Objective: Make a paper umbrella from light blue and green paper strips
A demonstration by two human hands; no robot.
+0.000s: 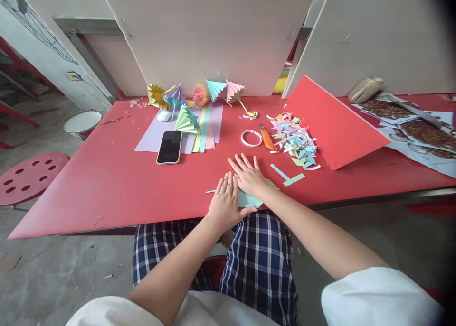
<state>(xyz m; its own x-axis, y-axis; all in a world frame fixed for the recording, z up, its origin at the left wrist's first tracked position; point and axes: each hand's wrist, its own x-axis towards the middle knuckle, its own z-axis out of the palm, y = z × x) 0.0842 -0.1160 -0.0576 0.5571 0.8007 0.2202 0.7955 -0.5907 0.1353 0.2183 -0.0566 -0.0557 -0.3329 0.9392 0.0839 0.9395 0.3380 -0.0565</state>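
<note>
A light blue and green sheet of paper [248, 200] lies at the table's near edge, partly hidden under my hands. My left hand [227, 200] rests flat on its left side, fingers stretched forward and thumb out to the right. Over its upper part lies my right hand [249, 175], palm down with the fingers spread. A thin blue strip end [210, 191] pokes out left of my left hand. To the right of my right hand, a blue strip [280, 172] and a green strip [294, 179] lie touching on the red table [124, 188].
Orange cutter [268, 138], white tape roll [251, 138] and a heap of paper scraps [297, 141] lie ahead. A red board [342, 126] leans at right. A phone [169, 147] rests by coloured sheets [149, 138]; folded paper umbrellas [187, 121] stand behind. A stool [32, 174] is left.
</note>
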